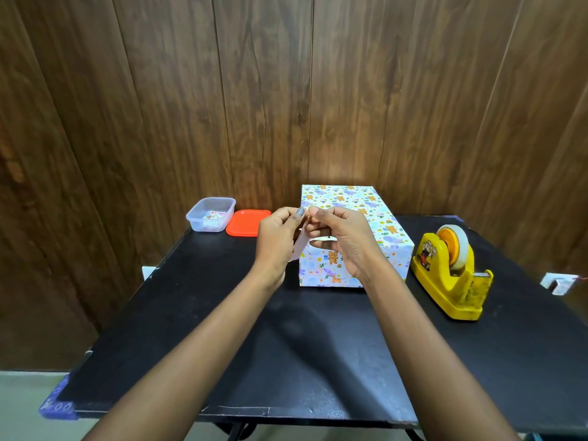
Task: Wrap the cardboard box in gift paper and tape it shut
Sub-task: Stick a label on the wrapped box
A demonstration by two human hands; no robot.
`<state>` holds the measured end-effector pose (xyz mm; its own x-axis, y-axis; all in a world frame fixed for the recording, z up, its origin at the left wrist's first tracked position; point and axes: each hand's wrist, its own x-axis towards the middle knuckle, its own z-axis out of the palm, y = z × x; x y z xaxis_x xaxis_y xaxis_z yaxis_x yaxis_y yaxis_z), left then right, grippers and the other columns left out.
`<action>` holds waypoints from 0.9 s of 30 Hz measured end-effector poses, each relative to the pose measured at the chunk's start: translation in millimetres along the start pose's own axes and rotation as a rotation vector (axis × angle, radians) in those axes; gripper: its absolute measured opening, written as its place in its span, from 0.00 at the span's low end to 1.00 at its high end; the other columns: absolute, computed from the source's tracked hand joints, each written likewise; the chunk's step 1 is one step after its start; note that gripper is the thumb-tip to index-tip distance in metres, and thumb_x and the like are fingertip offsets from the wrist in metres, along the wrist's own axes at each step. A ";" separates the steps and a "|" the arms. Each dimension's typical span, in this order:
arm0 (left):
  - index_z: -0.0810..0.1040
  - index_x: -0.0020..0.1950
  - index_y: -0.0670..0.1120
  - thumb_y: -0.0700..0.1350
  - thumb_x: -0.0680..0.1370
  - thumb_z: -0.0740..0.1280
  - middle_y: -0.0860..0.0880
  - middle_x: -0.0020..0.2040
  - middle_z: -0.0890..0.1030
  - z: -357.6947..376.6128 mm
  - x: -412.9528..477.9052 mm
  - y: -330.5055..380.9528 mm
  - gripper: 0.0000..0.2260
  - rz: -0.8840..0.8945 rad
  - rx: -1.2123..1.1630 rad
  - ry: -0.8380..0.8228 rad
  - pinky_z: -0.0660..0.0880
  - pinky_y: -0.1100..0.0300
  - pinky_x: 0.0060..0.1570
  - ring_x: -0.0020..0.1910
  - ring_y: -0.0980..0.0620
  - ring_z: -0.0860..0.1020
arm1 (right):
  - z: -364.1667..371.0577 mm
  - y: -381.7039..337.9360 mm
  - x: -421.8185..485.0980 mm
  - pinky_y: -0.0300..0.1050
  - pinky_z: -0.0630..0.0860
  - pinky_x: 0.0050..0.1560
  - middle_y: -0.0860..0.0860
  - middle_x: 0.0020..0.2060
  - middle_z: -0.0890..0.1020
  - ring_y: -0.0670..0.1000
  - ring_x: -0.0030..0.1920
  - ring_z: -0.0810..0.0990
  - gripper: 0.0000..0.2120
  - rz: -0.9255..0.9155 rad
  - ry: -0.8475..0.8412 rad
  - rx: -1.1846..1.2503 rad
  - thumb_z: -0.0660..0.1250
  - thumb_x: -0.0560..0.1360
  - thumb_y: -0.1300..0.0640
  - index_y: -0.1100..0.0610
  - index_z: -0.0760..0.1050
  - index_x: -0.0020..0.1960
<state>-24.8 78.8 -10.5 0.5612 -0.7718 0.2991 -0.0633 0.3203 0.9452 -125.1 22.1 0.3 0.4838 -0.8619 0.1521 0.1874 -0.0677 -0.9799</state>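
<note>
The box (375, 224) stands on the black table (222, 345), covered in white gift paper printed with bears and rainbows. In front of its near left corner, both hands are raised together. My left hand (276, 240) and my right hand (340, 240) pinch a small pale paper slip (299, 246) between thumbs and fingertips; the slip hangs down between them. My right hand hides part of the box's front face. A yellow tape dispenser (451, 275) with a roll of clear tape sits to the right of the box.
A clear plastic container (211, 214) holding small printed pieces sits at the table's back left, its orange lid (248, 222) beside it. A wood-panelled wall stands close behind the table. The table's near edge runs across the bottom.
</note>
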 end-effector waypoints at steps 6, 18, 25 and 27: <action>0.79 0.46 0.40 0.39 0.79 0.62 0.44 0.46 0.79 1.2 -4.7 -1.1 0.07 0.088 0.067 0.002 0.72 0.72 0.37 0.40 0.60 0.77 | -1.4 3.0 0.2 0.43 0.79 0.38 0.54 0.34 0.82 0.47 0.34 0.80 0.10 -0.020 0.015 0.005 0.68 0.75 0.58 0.67 0.77 0.46; 0.80 0.45 0.41 0.38 0.78 0.64 0.43 0.47 0.82 0.6 -1.8 -2.0 0.06 0.092 0.097 0.005 0.74 0.64 0.45 0.43 0.55 0.78 | -5.5 8.9 0.8 0.41 0.81 0.38 0.54 0.34 0.82 0.49 0.36 0.80 0.06 -0.067 -0.029 0.043 0.66 0.76 0.63 0.66 0.78 0.43; 0.79 0.40 0.47 0.38 0.78 0.65 0.49 0.41 0.81 -1.0 0.7 -0.3 0.08 0.070 0.068 -0.031 0.75 0.65 0.45 0.40 0.58 0.78 | -9.2 8.6 -0.7 0.45 0.81 0.42 0.53 0.34 0.82 0.48 0.36 0.80 0.05 -0.063 -0.058 0.043 0.66 0.76 0.65 0.63 0.79 0.42; 0.79 0.40 0.46 0.38 0.78 0.65 0.49 0.40 0.81 -1.0 0.9 -0.1 0.09 0.065 0.040 -0.037 0.75 0.64 0.45 0.40 0.58 0.78 | -9.7 7.6 -0.9 0.45 0.81 0.42 0.53 0.34 0.82 0.48 0.36 0.80 0.06 -0.061 -0.059 0.047 0.65 0.76 0.65 0.63 0.79 0.42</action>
<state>-23.5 78.6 -10.4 0.5236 -0.7705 0.3637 -0.1317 0.3485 0.9280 -132.4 17.5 -8.5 0.5191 -0.8259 0.2198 0.2573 -0.0942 -0.9617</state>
